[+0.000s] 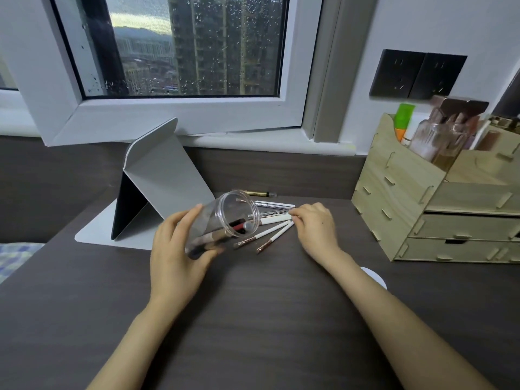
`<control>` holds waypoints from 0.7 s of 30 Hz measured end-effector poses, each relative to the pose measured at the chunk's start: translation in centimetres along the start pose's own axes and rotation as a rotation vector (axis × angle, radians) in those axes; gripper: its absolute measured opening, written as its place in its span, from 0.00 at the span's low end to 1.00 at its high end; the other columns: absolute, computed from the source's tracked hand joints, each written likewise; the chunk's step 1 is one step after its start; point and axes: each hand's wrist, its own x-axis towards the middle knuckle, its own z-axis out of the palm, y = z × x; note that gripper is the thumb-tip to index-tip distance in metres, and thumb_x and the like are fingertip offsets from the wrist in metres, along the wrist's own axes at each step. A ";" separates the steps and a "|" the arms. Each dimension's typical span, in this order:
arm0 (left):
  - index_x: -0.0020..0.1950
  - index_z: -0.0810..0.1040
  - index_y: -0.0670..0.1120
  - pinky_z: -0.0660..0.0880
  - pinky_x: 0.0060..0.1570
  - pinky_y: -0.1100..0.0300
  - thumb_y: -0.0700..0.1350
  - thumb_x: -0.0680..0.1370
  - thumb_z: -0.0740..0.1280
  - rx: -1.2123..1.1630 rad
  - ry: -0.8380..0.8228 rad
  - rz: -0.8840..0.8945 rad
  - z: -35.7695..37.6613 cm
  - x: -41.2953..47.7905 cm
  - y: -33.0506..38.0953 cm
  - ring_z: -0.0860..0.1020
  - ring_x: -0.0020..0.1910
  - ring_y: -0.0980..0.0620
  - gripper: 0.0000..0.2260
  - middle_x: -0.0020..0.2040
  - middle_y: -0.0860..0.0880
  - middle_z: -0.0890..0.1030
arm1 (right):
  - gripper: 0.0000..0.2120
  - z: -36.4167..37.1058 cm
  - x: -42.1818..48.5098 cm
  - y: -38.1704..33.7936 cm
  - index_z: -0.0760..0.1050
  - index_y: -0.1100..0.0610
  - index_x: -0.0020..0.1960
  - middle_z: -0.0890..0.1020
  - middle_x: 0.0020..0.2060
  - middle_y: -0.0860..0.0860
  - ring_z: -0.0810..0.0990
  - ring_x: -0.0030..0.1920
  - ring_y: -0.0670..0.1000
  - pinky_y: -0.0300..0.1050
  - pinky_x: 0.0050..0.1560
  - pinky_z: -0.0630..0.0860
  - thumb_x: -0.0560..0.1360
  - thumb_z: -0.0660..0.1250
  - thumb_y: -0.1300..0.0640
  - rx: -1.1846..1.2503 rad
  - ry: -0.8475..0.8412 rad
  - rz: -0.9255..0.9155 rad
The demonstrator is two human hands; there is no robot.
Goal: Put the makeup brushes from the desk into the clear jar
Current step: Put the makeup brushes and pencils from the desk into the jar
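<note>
My left hand [176, 249] grips the clear jar [225, 220], tilted with its mouth toward the right. A few brushes lie inside it, one with a red and black handle. Several white-handled makeup brushes [271, 230] with rose-gold ferrules lie fanned on the dark desk just right of the jar's mouth. My right hand [316, 228] rests on the handle ends of those brushes, fingertips curled over them; whether it has lifted any is unclear. A gold pen-like stick [260, 194] lies behind them.
A grey folded tablet stand [160, 181] is at the left rear. A wooden drawer organiser [433, 204] with bottles fills the right side. A white round object [374, 277] peeks from behind my right forearm. A window lies beyond the desk.
</note>
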 end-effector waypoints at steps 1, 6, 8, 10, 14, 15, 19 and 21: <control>0.65 0.70 0.46 0.64 0.53 0.64 0.43 0.61 0.79 -0.005 0.005 -0.012 0.0 0.0 -0.1 0.71 0.54 0.48 0.34 0.56 0.43 0.75 | 0.10 0.5 0.6 0.4 0.80 0.59 0.54 0.84 0.50 0.56 0.75 0.51 0.62 0.51 0.54 0.69 0.76 0.62 0.62 -0.048 -0.035 -0.036; 0.65 0.69 0.50 0.66 0.55 0.60 0.40 0.60 0.79 -0.045 0.020 -0.064 0.0 0.0 -0.2 0.72 0.55 0.49 0.36 0.56 0.53 0.71 | 0.14 2.3 4.2 0.3 0.77 0.55 0.56 0.81 0.56 0.51 0.71 0.56 0.56 0.49 0.53 0.65 0.75 0.57 0.65 -0.245 -0.208 -0.213; 0.64 0.68 0.52 0.65 0.55 0.60 0.40 0.60 0.79 -0.044 0.012 -0.070 0.1 0.0 -0.2 0.72 0.55 0.50 0.37 0.56 0.53 0.71 | 0.16 2.8 5.2 -0.3 0.77 0.54 0.55 0.82 0.54 0.51 0.71 0.55 0.56 0.48 0.49 0.63 0.74 0.57 0.68 -0.311 -0.297 -0.307; 0.65 0.68 0.52 0.65 0.55 0.63 0.40 0.60 0.79 -0.040 0.006 -0.064 0.1 0.0 -0.3 0.71 0.55 0.51 0.37 0.56 0.53 0.71 | 0.14 3.3 5.9 -0.7 0.77 0.54 0.51 0.82 0.52 0.52 0.70 0.55 0.56 0.47 0.47 0.61 0.75 0.57 0.67 -0.392 -0.339 -0.394; 0.65 0.68 0.52 0.64 0.55 0.65 0.42 0.61 0.78 -0.055 0.002 -0.053 0.1 0.0 -0.3 0.70 0.55 0.55 0.36 0.57 0.53 0.71 | 0.12 3.6 7.0 -1.1 0.79 0.55 0.50 0.80 0.50 0.52 0.70 0.55 0.55 0.48 0.50 0.64 0.75 0.58 0.65 -0.463 -0.367 -0.461; 0.65 0.68 0.52 0.64 0.56 0.67 0.43 0.61 0.78 -0.056 0.003 -0.055 0.1 0.0 -0.3 0.69 0.55 0.56 0.36 0.57 0.53 0.71 | 0.12 3.6 7.2 -1.1 0.79 0.55 0.51 0.80 0.51 0.52 0.70 0.55 0.55 0.48 0.51 0.65 0.76 0.59 0.64 -0.461 -0.370 -0.462; 0.65 0.69 0.49 0.60 0.56 0.75 0.42 0.61 0.79 -0.044 -0.009 -0.054 0.2 -0.1 -0.3 0.68 0.56 0.58 0.36 0.57 0.53 0.70 | 0.10 3.3 7.0 -0.8 0.76 0.56 0.56 0.78 0.55 0.54 0.71 0.58 0.56 0.49 0.56 0.66 0.77 0.60 0.61 -0.389 -0.322 -0.392; 0.65 0.69 0.48 0.60 0.56 0.75 0.44 0.61 0.77 -0.044 -0.011 -0.046 0.1 0.0 -0.3 0.68 0.55 0.58 0.35 0.57 0.53 0.71 | 0.09 2.2 6.7 -1.2 0.75 0.59 0.56 0.77 0.54 0.56 0.73 0.56 0.56 0.48 0.55 0.68 0.77 0.61 0.61 -0.132 -0.199 -0.230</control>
